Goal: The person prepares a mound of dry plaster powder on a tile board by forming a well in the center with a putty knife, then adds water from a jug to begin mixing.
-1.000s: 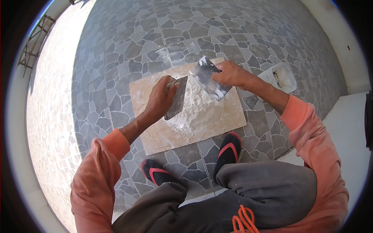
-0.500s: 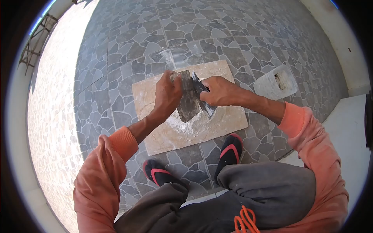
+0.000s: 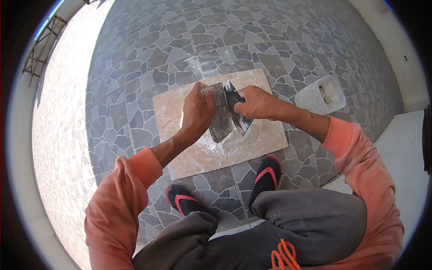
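My left hand (image 3: 198, 110) is closed on a grey, plaster-smeared trowel (image 3: 221, 117), its flat blade tilted down to the right. In my right hand (image 3: 257, 103) is a dark putty knife (image 3: 234, 96) with white smears on its blade. The two blades stand close side by side, their lower ends nearly together. Beneath them a mound of white powder or paste (image 3: 218, 146) lies on a beige tile board (image 3: 184, 165). My hands hide part of both tools' handles.
A whitish plastic tub (image 3: 310, 99) with residue inside stands to the right of the board. My feet in red-strapped flip-flops (image 3: 269, 173) are at its near edge. Stone-patterned floor tiles (image 3: 216, 27) surround it, with a wall at the right.
Both tools have shifted slightly. The putty knife has turned, showing more of its blade face, and my left hand with the trowel has moved a little right.
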